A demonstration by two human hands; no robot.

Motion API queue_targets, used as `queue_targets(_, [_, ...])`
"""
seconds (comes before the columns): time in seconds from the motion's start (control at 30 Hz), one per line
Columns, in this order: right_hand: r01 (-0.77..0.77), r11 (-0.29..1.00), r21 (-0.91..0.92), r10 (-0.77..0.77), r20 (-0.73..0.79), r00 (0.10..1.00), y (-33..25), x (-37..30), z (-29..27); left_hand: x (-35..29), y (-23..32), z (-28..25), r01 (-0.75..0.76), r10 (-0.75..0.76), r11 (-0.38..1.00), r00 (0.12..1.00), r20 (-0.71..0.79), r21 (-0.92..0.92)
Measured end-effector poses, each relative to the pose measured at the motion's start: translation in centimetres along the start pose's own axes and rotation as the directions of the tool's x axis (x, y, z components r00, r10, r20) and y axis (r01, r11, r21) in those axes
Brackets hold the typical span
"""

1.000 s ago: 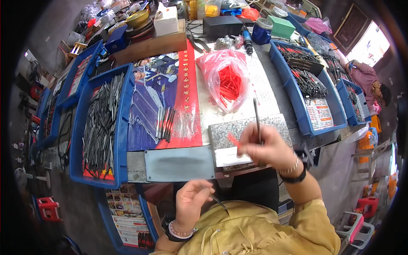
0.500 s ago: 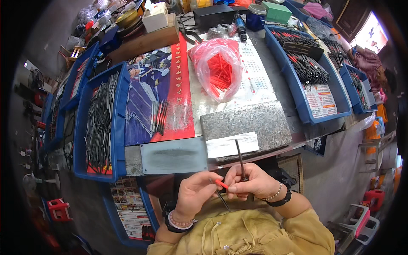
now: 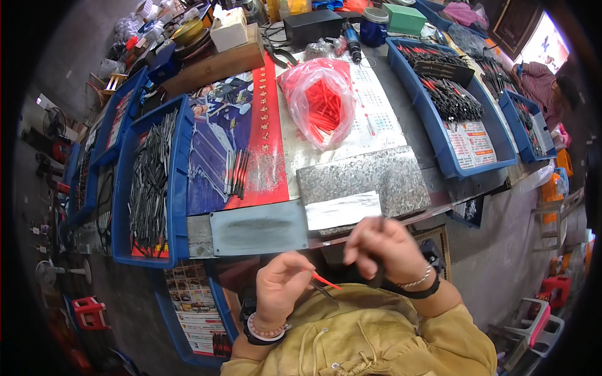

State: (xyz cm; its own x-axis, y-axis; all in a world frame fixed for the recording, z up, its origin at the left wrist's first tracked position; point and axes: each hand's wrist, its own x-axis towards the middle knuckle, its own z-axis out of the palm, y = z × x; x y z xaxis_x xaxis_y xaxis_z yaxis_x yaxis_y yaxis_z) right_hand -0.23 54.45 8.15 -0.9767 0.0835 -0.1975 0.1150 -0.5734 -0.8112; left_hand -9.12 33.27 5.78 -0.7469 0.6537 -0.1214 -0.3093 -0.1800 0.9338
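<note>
Her left hand (image 3: 280,286) pinches a thin red sleeve (image 3: 326,281) near her chest. The right hand (image 3: 379,247) is closed around a dark slender tool (image 3: 379,276) just beside it.

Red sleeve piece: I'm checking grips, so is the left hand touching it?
Touching. The head view shows the thin red sleeve piece pinched at one end between the left hand fingertips, its other end sticking out toward the right hand.

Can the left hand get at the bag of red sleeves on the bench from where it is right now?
Probably yes, once emptied. The left hand pinches a red sleeve near the chest; the pink bag lies open on the bench, with only flat metal plate between.
</note>
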Motion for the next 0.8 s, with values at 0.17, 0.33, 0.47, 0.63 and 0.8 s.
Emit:
queue_targets(0.17, [0.333, 0.618, 0.713, -0.553, 0.093, 0.828, -3.6, -1.5, 3.1, -0.6, -0.3, -0.2, 0.04, -0.041, 0.995, 0.999, -0.017, -0.086])
queue_targets(0.33, [0.326, 0.625, 0.709, -0.763, 0.469, 0.444, -6.0, -1.7, 5.5, -1.1, -1.3, -0.2, 0.068, -0.068, 0.992, 0.998, 0.007, -0.111])
queue_targets(0.47, [0.348, 0.621, 0.702, -0.783, 0.535, 0.319, -7.6, -1.4, 5.7, -1.6, -2.0, -0.9, 0.079, -0.081, 0.99, 0.997, -0.013, -0.114])
queue_targets(0.63, [0.365, 0.618, 0.697, -0.786, 0.534, 0.311, -7.9, -1.7, 5.8, -1.8, -2.4, -1.1, 0.106, -0.109, 0.987, 0.994, -0.024, -0.12])
queue_targets(0.8, [0.356, 0.649, 0.673, -0.758, 0.533, 0.375, -7.8, -2.3, 5.5, -1.3, -2.0, -0.8, 0.066, -0.063, 0.984, 0.998, 0.025, -0.167])
